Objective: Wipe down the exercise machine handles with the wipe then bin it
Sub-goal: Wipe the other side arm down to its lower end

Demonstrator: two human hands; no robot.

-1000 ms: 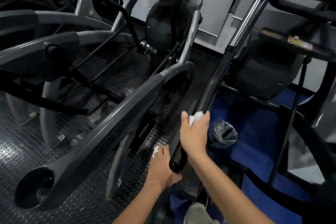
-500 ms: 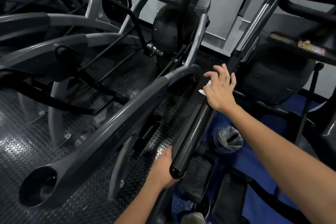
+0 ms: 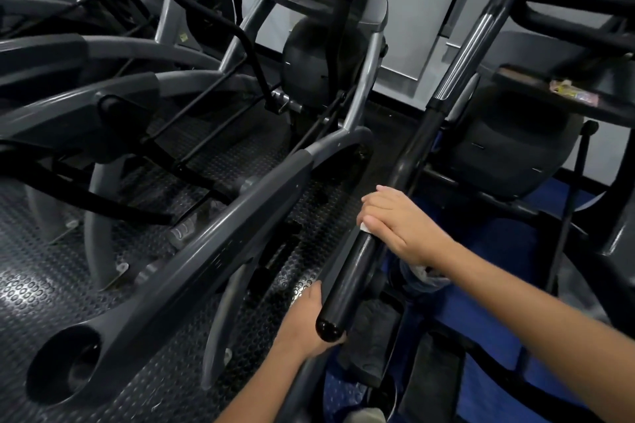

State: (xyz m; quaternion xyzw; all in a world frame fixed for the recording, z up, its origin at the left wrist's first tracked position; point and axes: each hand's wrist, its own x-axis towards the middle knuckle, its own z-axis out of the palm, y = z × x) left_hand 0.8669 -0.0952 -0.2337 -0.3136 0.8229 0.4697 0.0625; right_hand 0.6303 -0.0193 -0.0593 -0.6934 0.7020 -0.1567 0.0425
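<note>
A long black padded handle (image 3: 347, 280) of an exercise machine runs from bottom centre up to a chrome tube at the top right. My right hand (image 3: 400, 225) wraps round the handle's middle, pressing a white wipe (image 3: 365, 227) against it; only a small edge of the wipe shows under my fingers. My left hand (image 3: 305, 323) sits just left of the handle's rounded lower end, partly hidden behind it, gripping a grey frame bar. A small bin with a dark liner (image 3: 421, 276) stands on the blue floor, mostly hidden by my right wrist.
A thick grey arm (image 3: 192, 261) of the neighbouring machine slants across the left. Black studded rubber flooring (image 3: 41, 288) lies under it. More machines stand at the back and right, with a console tray (image 3: 536, 96) holding a small packet.
My right hand slid up the handle with the wipe, then came back down to its middle. My left hand stayed at the lower end.
</note>
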